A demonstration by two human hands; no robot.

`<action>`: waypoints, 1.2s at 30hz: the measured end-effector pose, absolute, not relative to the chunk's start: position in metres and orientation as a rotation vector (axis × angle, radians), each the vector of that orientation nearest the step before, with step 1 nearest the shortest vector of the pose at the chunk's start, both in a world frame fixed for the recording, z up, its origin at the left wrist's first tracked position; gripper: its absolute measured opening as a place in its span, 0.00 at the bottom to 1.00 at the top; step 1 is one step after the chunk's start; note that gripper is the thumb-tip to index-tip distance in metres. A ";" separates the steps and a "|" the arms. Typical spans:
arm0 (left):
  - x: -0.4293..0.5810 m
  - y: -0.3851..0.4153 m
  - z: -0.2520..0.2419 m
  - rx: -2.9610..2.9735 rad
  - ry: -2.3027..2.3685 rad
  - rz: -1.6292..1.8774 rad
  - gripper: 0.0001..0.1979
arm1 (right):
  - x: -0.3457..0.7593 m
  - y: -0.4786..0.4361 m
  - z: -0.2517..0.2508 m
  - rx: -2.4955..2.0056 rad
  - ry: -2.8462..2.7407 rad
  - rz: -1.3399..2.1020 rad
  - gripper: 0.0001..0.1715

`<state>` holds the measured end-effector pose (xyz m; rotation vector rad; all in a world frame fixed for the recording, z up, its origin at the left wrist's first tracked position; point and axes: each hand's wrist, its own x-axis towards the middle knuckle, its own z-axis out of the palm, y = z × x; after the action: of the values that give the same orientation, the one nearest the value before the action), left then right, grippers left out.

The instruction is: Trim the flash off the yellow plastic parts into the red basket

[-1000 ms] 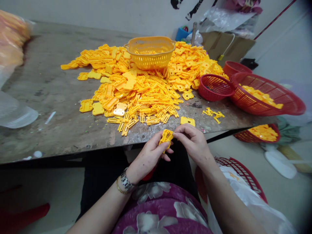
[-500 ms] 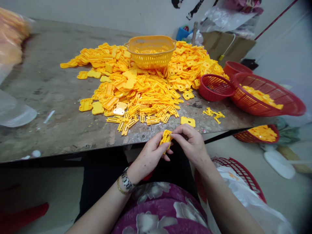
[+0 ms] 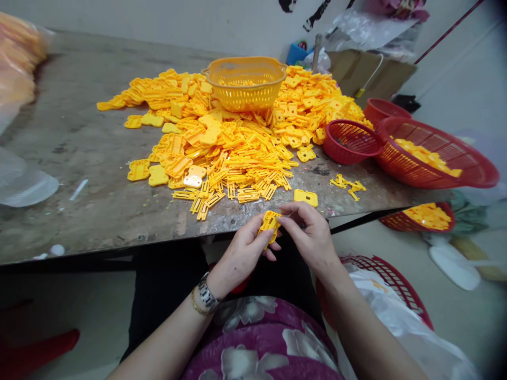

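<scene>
Just in front of the table edge, my left hand (image 3: 246, 244) grips a small yellow plastic part (image 3: 270, 224) between thumb and fingers. Slots and ridges show on its upper face. My right hand (image 3: 308, 227) is closed in a pinch at the part's right edge; whether a small piece sits between those fingertips cannot be made out. On the table just beyond my right hand lies a single yellow plate (image 3: 305, 198) with a slot in it. A large heap of yellow plastic parts (image 3: 245, 153) covers the middle of the table, flat plates mixed with narrow slotted strips.
A yellow basket (image 3: 245, 97) stands on the heap. Red baskets (image 3: 350, 153) (image 3: 435, 174) sit at the table's right, near a few small yellow pieces (image 3: 348, 184). Plastic bags (image 3: 19, 74) lie at the left. A red basket (image 3: 396, 285) with a white bag stands below right.
Both hands stay in nearly the same place. The yellow part is turned slightly, its slotted face more toward me, with my right fingertips still at its edge.
</scene>
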<state>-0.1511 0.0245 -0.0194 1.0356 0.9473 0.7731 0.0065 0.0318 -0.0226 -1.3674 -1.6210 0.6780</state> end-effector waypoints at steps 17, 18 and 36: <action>-0.152 0.020 -0.012 1.223 0.963 0.694 0.14 | 0.008 0.029 -0.017 -1.299 -1.618 0.850 0.06; -0.153 0.020 -0.013 1.246 0.970 0.699 0.13 | 0.007 0.028 -0.016 -1.296 -1.612 0.842 0.06; -0.146 0.020 -0.015 1.002 0.893 0.821 0.14 | 0.005 0.035 -0.016 -1.281 -1.497 1.079 0.09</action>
<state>-0.1456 0.0205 -0.0152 1.0023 0.8928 0.8210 0.0047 0.0346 -0.0164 -1.2805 -1.4974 1.0789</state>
